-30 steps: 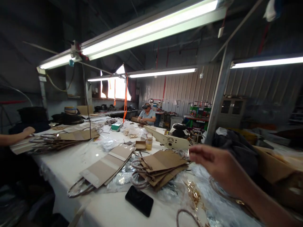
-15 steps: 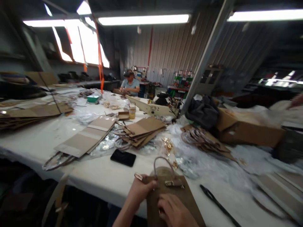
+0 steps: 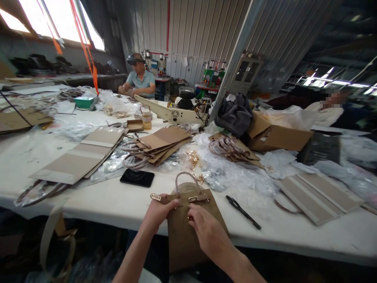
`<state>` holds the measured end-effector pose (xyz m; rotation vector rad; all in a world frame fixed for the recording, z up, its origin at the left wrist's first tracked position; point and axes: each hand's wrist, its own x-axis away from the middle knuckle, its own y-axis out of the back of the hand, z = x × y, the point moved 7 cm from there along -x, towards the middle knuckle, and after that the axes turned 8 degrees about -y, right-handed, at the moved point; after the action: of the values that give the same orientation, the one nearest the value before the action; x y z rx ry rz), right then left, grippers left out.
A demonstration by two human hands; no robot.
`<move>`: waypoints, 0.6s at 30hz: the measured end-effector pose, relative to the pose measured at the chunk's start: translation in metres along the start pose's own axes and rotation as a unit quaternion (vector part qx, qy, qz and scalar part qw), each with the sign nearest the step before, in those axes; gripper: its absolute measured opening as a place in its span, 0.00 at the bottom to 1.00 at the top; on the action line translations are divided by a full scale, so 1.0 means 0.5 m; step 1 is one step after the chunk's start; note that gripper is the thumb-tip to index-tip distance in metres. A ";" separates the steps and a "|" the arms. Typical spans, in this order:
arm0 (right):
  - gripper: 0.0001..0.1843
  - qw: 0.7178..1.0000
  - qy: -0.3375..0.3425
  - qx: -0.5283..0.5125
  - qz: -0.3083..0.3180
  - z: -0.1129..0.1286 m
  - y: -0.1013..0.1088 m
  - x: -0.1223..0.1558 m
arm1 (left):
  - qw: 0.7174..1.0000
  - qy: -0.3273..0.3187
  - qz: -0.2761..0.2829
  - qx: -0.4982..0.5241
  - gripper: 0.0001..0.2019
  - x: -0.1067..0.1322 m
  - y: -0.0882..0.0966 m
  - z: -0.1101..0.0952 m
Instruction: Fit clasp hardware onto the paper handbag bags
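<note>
A brown handbag panel (image 3: 197, 239) with a looped handle (image 3: 187, 175) leans over the table's front edge. My left hand (image 3: 160, 212) grips its upper left side, thumb on the front. Beside that thumb, a strap (image 3: 160, 198) with a gold-coloured metal plate sticks out to the left. A second strap with gold-coloured fittings (image 3: 199, 199) lies across the panel's top. Below it, my right hand (image 3: 203, 226) is closed in a pinch at the panel's face. A small gold-coloured metal piece (image 3: 190, 217) shows at its fingertips; its exact kind is unclear.
A black phone (image 3: 137, 178) lies left of the panel, a black pen-like tool (image 3: 243, 212) right of it. Behind are gold-coloured hardware pieces (image 3: 193, 159), stacked bag panels (image 3: 165, 139), clear plastic and a cardboard box (image 3: 279, 135). Across the table sits a person (image 3: 141, 80).
The view has tilted down and turned slightly right, so things appear higher and further left. My right hand has moved up the panel toward the strap fittings; my left keeps its grip.
</note>
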<state>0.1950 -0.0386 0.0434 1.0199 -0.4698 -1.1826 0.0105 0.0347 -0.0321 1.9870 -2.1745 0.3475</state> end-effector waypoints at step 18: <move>0.13 0.997 -0.032 0.038 -0.050 -0.037 0.046 -0.004 | 1.000 -0.006 0.001 -0.003 0.21 0.007 -0.001 -0.015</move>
<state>0.2209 -0.0288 0.0538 1.0846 -0.5218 -1.2983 0.0103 0.0333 -0.0240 1.9883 -2.1817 0.3300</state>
